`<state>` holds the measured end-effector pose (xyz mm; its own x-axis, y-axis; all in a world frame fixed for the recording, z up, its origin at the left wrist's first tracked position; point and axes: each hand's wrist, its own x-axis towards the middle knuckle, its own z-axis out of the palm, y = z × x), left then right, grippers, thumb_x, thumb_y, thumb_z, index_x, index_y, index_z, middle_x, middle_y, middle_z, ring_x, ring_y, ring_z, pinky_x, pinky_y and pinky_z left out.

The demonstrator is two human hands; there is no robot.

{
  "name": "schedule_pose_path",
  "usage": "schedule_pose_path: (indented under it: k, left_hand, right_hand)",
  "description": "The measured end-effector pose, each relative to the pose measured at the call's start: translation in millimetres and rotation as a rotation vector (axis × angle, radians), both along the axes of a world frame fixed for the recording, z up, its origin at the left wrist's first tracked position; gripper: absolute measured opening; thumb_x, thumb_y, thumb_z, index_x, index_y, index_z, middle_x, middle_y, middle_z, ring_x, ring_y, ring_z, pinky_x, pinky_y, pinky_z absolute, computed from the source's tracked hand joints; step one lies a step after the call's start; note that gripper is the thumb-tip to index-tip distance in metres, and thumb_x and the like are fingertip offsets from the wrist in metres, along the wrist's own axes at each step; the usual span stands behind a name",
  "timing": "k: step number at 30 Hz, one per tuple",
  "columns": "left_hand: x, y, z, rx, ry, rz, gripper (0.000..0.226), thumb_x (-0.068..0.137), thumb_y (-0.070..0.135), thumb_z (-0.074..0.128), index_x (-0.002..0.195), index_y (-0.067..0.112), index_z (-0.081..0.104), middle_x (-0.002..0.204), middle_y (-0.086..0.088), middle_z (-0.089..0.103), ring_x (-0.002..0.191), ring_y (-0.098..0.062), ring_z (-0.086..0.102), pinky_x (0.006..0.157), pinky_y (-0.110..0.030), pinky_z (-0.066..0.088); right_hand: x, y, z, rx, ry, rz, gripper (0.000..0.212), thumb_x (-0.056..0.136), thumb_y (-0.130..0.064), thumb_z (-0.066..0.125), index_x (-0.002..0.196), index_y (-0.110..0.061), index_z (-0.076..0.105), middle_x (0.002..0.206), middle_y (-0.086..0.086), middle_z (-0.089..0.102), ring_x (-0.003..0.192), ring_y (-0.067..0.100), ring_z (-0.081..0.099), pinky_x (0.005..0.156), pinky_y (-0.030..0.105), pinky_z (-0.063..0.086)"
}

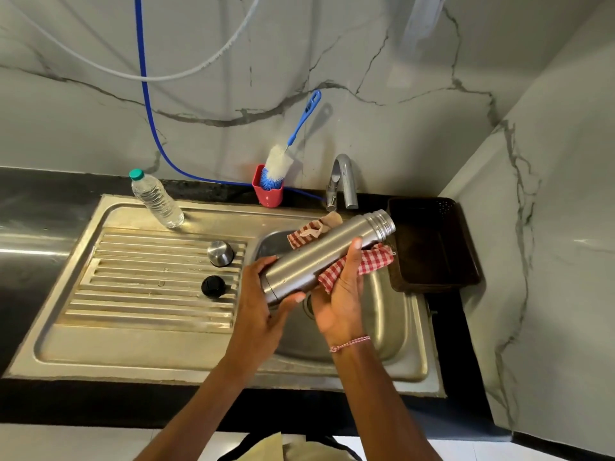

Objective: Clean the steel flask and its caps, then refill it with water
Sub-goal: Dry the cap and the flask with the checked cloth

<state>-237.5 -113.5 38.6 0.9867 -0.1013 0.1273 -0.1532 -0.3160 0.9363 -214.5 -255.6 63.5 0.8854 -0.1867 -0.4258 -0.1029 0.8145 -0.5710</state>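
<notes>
The uncapped steel flask lies tilted above the sink basin, its threaded mouth pointing up and right. My left hand grips its base end. My right hand cups the flask's middle from below, holding a red-and-white checked cloth against it. The cloth wraps behind the flask and shows again above it. On the ribbed drainboard stand the steel cap and the black inner cap, both apart from my hands.
A plastic water bottle with a green cap stands at the drainboard's back. A bottle brush sits in a red cup beside the tap. A dark tray lies right of the sink. A blue hose hangs on the wall.
</notes>
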Motion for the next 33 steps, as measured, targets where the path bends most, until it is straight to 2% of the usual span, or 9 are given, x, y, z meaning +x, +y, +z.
schedule_pose_path:
  k: [4, 8, 12, 18, 22, 24, 26, 30, 33]
  left_hand:
    - [-3, 6, 11, -0.568, 0.459, 0.033, 0.093, 0.068, 0.084, 0.067, 0.142, 0.034, 0.041, 0.136, -0.004, 0.058, 0.119, -0.024, 0.067, 0.084, -0.035, 0.061]
    - [3, 13, 25, -0.650, 0.826, -0.051, 0.062, 0.090, 0.054, 0.061, 0.135, 0.012, 0.054, 0.125, -0.024, 0.065, 0.091, -0.031, 0.072, 0.066, -0.034, 0.062]
    - [2, 11, 24, -0.623, 0.720, -0.068, 0.051, 0.094, 0.043, 0.068, 0.135, 0.018, 0.051, 0.132, -0.018, 0.059, 0.099, -0.025, 0.070, 0.081, -0.038, 0.061]
    - [1, 2, -6, 0.111, -0.104, 0.001, 0.064, 0.096, 0.034, 0.067, 0.147, 0.016, 0.033, 0.140, -0.003, 0.040, 0.132, -0.018, 0.048, 0.101, -0.033, 0.051]
    - [1, 8, 2, -0.358, 0.265, -0.023, 0.067, 0.087, 0.067, 0.062, 0.142, 0.037, 0.038, 0.144, -0.003, 0.045, 0.125, -0.017, 0.061, 0.091, -0.034, 0.059]
    - [9, 12, 11, -0.571, 0.608, 0.017, 0.079, 0.082, 0.081, 0.053, 0.142, 0.029, 0.046, 0.135, -0.013, 0.060, 0.106, -0.024, 0.072, 0.078, -0.041, 0.063]
    - [15, 16, 17, -0.636, 0.814, -0.034, 0.073, 0.089, 0.071, 0.050, 0.138, 0.017, 0.052, 0.118, -0.018, 0.070, 0.084, -0.029, 0.071, 0.067, -0.036, 0.061]
    - [11, 15, 15, -0.806, 0.770, -0.053, 0.049, 0.098, 0.042, 0.062, 0.139, 0.018, 0.053, 0.126, -0.020, 0.056, 0.085, -0.023, 0.063, 0.069, -0.029, 0.057]
    - [5, 7, 2, -0.453, 0.393, -0.090, 0.053, 0.096, 0.034, 0.065, 0.144, 0.029, 0.045, 0.143, -0.006, 0.052, 0.119, -0.019, 0.062, 0.091, -0.035, 0.056]
  right_hand:
    - [0, -4, 3, -0.049, -0.003, 0.022, 0.099, 0.047, -0.055, 0.095, 0.133, -0.024, 0.058, 0.126, 0.010, 0.070, 0.117, 0.028, 0.067, 0.102, 0.052, 0.051]
    - [-2, -6, 5, -0.098, -0.019, 0.074, 0.108, 0.042, -0.058, 0.096, 0.135, -0.021, 0.055, 0.118, 0.007, 0.073, 0.112, 0.025, 0.069, 0.096, 0.046, 0.056]
    - [0, -4, 5, -0.081, -0.047, 0.060, 0.101, 0.049, -0.056, 0.094, 0.136, -0.023, 0.055, 0.120, 0.008, 0.072, 0.114, 0.026, 0.068, 0.093, 0.044, 0.058]
    - [-3, 16, -6, 0.001, 0.096, -0.017, 0.065, 0.079, -0.048, 0.074, 0.137, -0.026, 0.055, 0.127, 0.009, 0.069, 0.118, 0.027, 0.066, 0.108, 0.054, 0.046]
    - [1, 12, -6, 0.013, 0.098, -0.020, 0.064, 0.080, -0.045, 0.074, 0.137, -0.024, 0.056, 0.129, 0.010, 0.068, 0.121, 0.028, 0.064, 0.109, 0.055, 0.045]
    - [3, 9, -5, -0.016, 0.085, -0.004, 0.062, 0.080, -0.043, 0.072, 0.137, -0.023, 0.057, 0.127, 0.009, 0.069, 0.119, 0.027, 0.065, 0.107, 0.055, 0.046]
    - [4, 9, -2, -0.069, 0.066, 0.016, 0.059, 0.082, -0.041, 0.068, 0.137, -0.024, 0.055, 0.124, 0.007, 0.071, 0.115, 0.025, 0.067, 0.104, 0.053, 0.049]
    - [7, 6, -1, -0.061, 0.015, 0.023, 0.063, 0.083, -0.040, 0.067, 0.141, -0.022, 0.051, 0.134, 0.015, 0.064, 0.122, 0.030, 0.063, 0.108, 0.056, 0.045]
    - [8, 8, -6, -0.033, 0.024, 0.029, 0.059, 0.085, -0.040, 0.068, 0.139, -0.022, 0.053, 0.133, 0.015, 0.065, 0.124, 0.032, 0.061, 0.109, 0.056, 0.044]
